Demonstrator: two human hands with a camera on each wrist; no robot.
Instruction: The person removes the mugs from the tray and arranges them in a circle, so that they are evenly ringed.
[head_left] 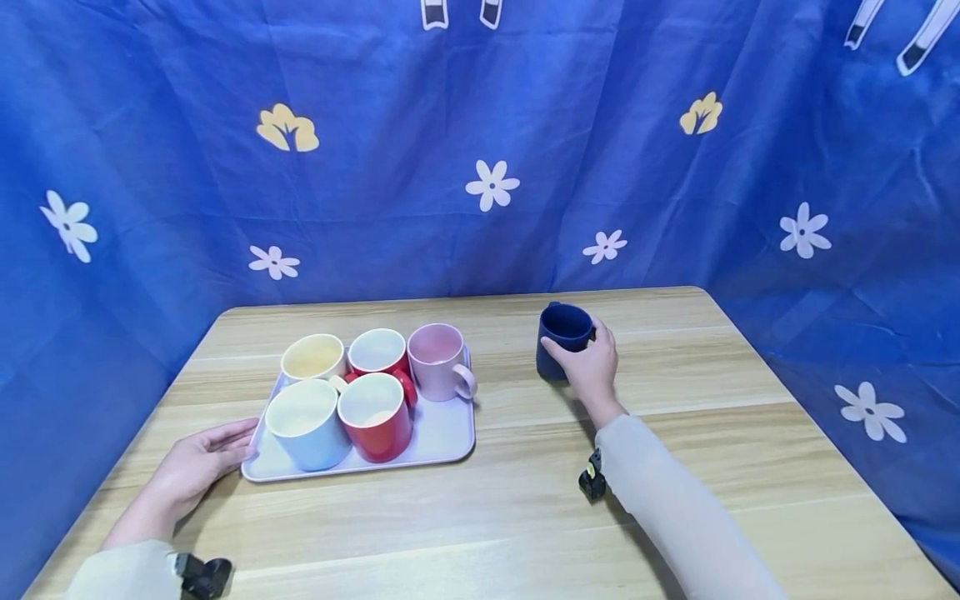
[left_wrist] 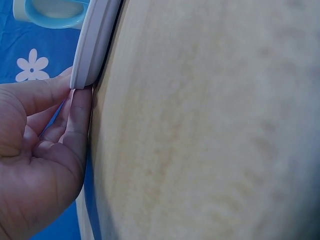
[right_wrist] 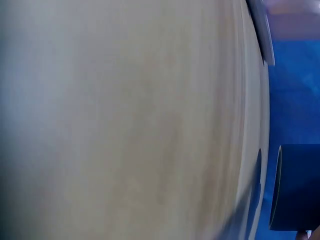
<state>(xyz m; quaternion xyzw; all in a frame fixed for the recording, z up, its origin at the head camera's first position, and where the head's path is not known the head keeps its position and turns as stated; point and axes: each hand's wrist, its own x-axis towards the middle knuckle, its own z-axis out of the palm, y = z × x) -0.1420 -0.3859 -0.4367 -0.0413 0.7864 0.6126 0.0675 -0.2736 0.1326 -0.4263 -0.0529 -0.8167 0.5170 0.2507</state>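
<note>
A dark blue mug (head_left: pixel 564 337) stands on the wooden table (head_left: pixel 525 500), right of a pale tray (head_left: pixel 442 437). My right hand (head_left: pixel 588 362) grips the mug from the near side, fingers curled round its body; the mug (right_wrist: pixel 296 187) shows at the right wrist view's lower right. My left hand (head_left: pixel 202 462) rests with straight fingers against the tray's near left corner. In the left wrist view the fingertips (left_wrist: pixel 75 107) touch the tray rim (left_wrist: pixel 95 42). On the tray stand a yellow mug (head_left: pixel 313 358), two red mugs (head_left: pixel 375 415), a pink mug (head_left: pixel 441 360) and a light blue mug (head_left: pixel 306 422).
A blue flowered cloth (head_left: pixel 480 150) hangs behind and beside the table. The table's right edge runs close to the cloth. Bare wood lies between the tray and the front edge.
</note>
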